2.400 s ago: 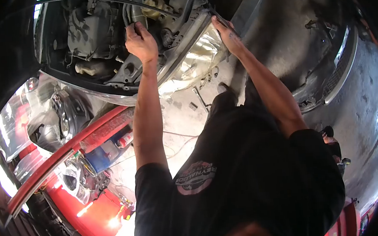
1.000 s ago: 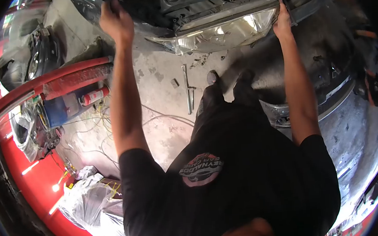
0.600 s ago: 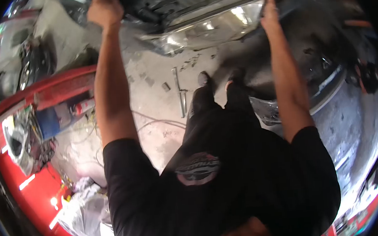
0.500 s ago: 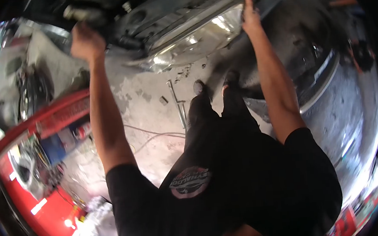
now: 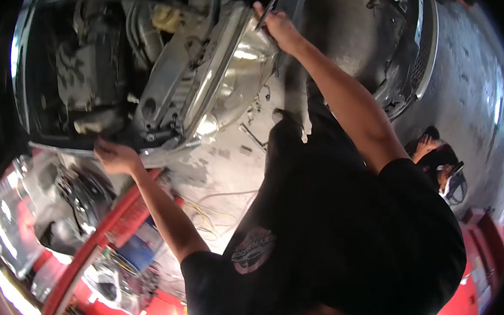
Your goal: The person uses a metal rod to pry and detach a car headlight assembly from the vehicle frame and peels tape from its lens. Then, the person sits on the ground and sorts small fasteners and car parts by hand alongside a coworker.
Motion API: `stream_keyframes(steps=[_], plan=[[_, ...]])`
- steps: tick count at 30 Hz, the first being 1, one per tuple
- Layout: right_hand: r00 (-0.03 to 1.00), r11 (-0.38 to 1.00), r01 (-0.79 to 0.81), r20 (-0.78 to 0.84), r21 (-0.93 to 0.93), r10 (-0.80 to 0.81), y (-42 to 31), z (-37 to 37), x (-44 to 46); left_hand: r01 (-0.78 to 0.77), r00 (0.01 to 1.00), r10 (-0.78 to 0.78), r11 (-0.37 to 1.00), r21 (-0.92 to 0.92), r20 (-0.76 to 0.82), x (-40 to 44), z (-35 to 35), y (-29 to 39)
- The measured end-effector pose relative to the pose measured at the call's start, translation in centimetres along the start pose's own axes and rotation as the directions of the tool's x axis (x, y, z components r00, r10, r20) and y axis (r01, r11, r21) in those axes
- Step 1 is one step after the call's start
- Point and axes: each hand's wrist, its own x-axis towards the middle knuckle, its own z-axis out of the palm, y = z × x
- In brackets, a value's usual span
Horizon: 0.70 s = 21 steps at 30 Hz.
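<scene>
My left hand is at the edge of the fender, beside the open engine bay; its fingers are bent, and what they touch is too blurred to tell. At the far end of the headlight, my right hand is closed round a thin dark piece. The clear headlight sits along the front of the car, between my two hands. A grey metal panel runs behind it.
A red beam crosses the lower left, near plastic-wrapped parts. Tools and cables lie on the floor. A detached bumper is at the upper right. Another person is low at the right.
The view has turned, showing more of the engine bay and a person at the right. My left hand has moved down along the fender edge. My right hand remains by the headlight's far end.
</scene>
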Motion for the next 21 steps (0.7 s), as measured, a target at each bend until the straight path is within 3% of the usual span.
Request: stream_keyframes(steps=[1, 2, 4, 5, 7, 8, 9, 12, 14, 19, 20, 21], plan=[[0.991, 0.991, -0.124, 0.045, 0.051, 0.122, 0.3, -0.3, 0.2, -0.001, 0.998, -0.004, 0.997, 0.079, 0.059, 0.3, -0.5, 0.5], [0.989, 0.990, -0.116, 0.099, 0.081, 0.107, 0.8, -0.8, 0.3, -0.048, 0.996, 0.041, 0.994, 0.095, 0.074, 0.6, -0.7, 1.1], [0.983, 0.979, -0.050, 0.183, 0.198, 0.013, 4.6, -1.4, 1.2, -0.035, 0.992, 0.043, 0.997, -0.067, 0.120, 0.3, -1.3, 3.8], [0.986, 0.976, -0.051, 0.165, 0.211, 0.016, 3.6, -2.0, 0.4, 0.000, 0.986, 0.025, 0.989, -0.149, 0.163, 0.0, -1.8, 6.1], [0.986, 0.847, -0.165, 0.088, 0.505, 0.139, 0.2, -3.6, -2.8, -0.007, 0.979, 0.078, 0.935, -0.355, 0.187, -0.8, -0.7, 10.5], [0.990, 0.842, -0.137, 0.084, 0.521, 0.110, 0.8, -4.6, -3.2, -0.022, 0.955, 0.133, 0.922, -0.387, 0.263, -0.7, -0.1, 12.6], [0.990, 0.842, -0.138, 0.073, 0.521, 0.117, 1.4, -5.4, -3.5, -0.034, 0.927, 0.171, 0.925, -0.378, 0.333, -0.7, 0.8, 14.5], [0.979, 0.863, -0.201, 0.058, 0.464, 0.196, 3.1, -7.2, -4.0, -0.151, 0.887, 0.303, 0.904, -0.399, 0.350, -0.6, 4.3, 18.3], [0.958, 0.936, -0.281, 0.113, 0.212, 0.262, 3.6, -8.9, -4.8, -0.148, 0.848, 0.258, 0.954, -0.260, 0.463, 0.1, 7.0, 19.1], [0.953, 0.908, -0.301, 0.130, 0.292, 0.274, 10.8, -12.8, -5.5, -0.133, 0.807, 0.212, 0.975, -0.180, 0.551, 1.0, 11.6, 19.0], [0.921, 0.856, -0.389, 0.120, 0.339, 0.371, 13.9, -13.4, -5.3, -0.164, 0.810, 0.264, 0.959, -0.230, 0.523, 1.0, 12.2, 18.2], [0.936, 0.885, -0.351, 0.083, 0.305, 0.342, 16.6, -14.2, -5.3, -0.194, 0.809, 0.315, 0.940, -0.280, 0.496, 0.9, 12.7, 17.1]])
